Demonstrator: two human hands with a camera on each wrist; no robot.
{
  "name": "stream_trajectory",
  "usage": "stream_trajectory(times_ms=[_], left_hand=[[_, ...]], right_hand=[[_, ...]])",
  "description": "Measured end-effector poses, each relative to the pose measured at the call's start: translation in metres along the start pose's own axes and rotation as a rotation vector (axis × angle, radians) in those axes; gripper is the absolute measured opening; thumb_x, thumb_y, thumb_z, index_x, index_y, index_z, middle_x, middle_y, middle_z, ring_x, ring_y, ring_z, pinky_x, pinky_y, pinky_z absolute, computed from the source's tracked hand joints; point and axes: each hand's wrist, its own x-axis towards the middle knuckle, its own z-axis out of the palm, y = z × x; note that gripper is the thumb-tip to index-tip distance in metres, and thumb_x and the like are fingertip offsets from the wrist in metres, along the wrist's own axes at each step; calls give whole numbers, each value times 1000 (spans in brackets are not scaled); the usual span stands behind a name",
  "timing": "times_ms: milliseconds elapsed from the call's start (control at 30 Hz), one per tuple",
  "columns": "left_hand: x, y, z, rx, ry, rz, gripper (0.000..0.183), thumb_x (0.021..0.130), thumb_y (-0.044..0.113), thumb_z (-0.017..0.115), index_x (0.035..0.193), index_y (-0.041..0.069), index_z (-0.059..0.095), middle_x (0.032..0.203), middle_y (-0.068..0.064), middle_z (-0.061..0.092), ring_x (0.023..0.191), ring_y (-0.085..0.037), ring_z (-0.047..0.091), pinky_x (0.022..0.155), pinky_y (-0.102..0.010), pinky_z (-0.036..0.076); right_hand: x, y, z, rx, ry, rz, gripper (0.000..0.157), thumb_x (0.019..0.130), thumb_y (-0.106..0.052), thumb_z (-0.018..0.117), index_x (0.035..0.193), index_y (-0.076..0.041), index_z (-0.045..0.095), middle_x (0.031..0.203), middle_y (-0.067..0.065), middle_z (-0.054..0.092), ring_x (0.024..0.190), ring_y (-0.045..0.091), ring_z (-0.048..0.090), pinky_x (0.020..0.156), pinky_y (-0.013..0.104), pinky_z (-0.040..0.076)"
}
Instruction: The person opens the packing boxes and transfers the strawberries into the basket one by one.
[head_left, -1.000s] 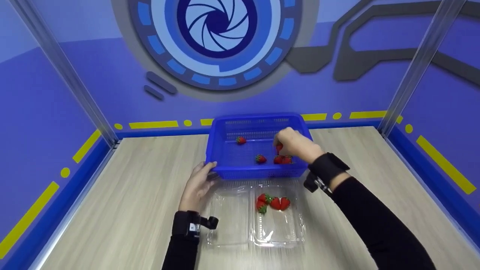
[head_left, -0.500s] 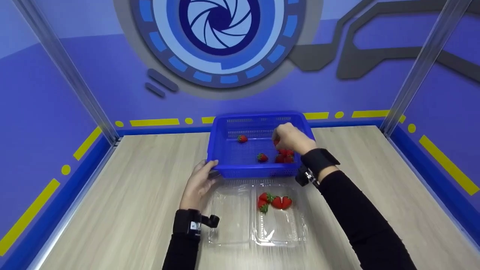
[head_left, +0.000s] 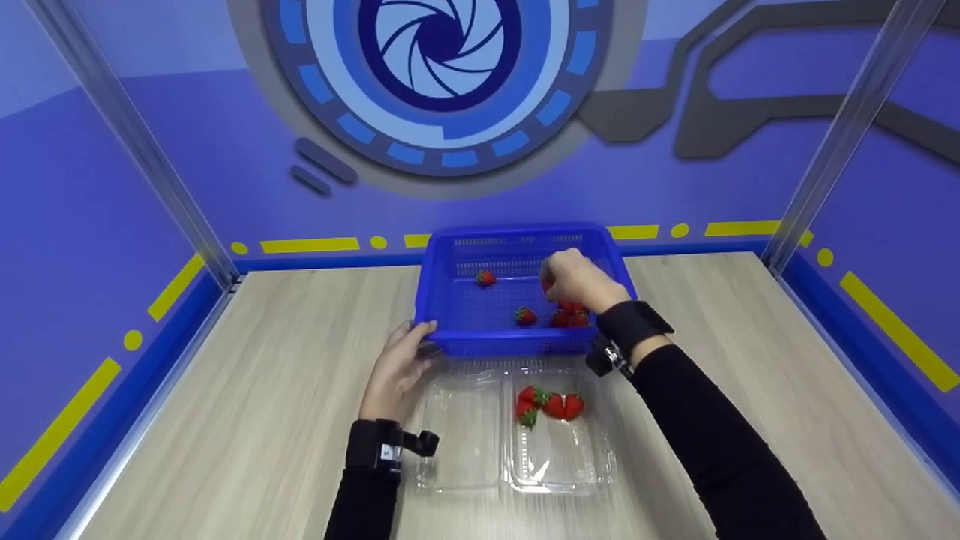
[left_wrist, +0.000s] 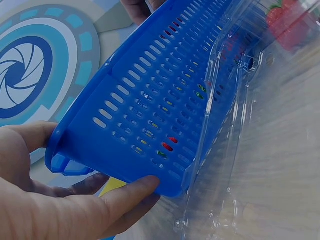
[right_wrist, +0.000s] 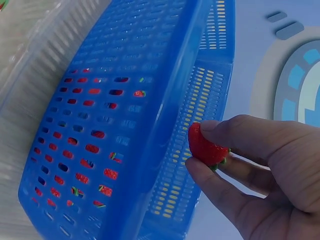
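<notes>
Vs. a sec ago, the R hand point(head_left: 579, 279) has shifted a bit left and inward over the blue basket point(head_left: 517, 343), so more of the strawberry heap point(head_left: 576, 319) beneath it now shows. L hand point(head_left: 396, 369) hasn't budged – it's got the near-left corner of the basket gripped. The two loose strawberries, one toward the back point(head_left: 486, 278) & one nearer the front point(head_left: 525, 316), sit as they did; same for the strawberry cluster point(head_left: 553, 406) in the R half of the open clear clamshell point(head_left: 562, 450) on the surface point(head_left: 315, 330).

From the head cam you'd get just a sliver of red at the R fingertips; the R wrist cam shows the held strawberry point(right_wrist: 204, 144) pinched there, above the basket, green leaves toward the palm. L wrist cam adds the L fingers point(left_wrist: 137, 192) against the basket's outer wall – hidden up top – w/ bits of red through the slots.
</notes>
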Motion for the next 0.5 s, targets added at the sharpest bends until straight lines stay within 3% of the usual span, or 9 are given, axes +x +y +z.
stream_trajectory(times_ms=[167,300,500], left_hand=[[1,0,1,0,9,7,45,104,9,52,141,-10,36,137,-33,47,120,-39,53,111,-57,42],[1,0,1,9,12,14,41,104,9,52,138,-9,39,131,-29,50,116,-36,55,111,-56,42],[1,-2,0,-4,-6,13,48,105,9,50,146,-11,33,141,-36,43,118,-36,55,113,-57,39]], right_hand=[[-1,-1,-2,11,-35,31,33,87,3,72,120,3,71,124,20,69,117,36,63,96,46,55],[-3,-1,-5,2,-48,30,34,86,6,67,120,2,71,124,19,69,117,35,63,95,45,56],[-8,-4,-6,-12,-49,7,35,85,8,64,118,2,72,123,19,69,115,33,65,90,43,58]])
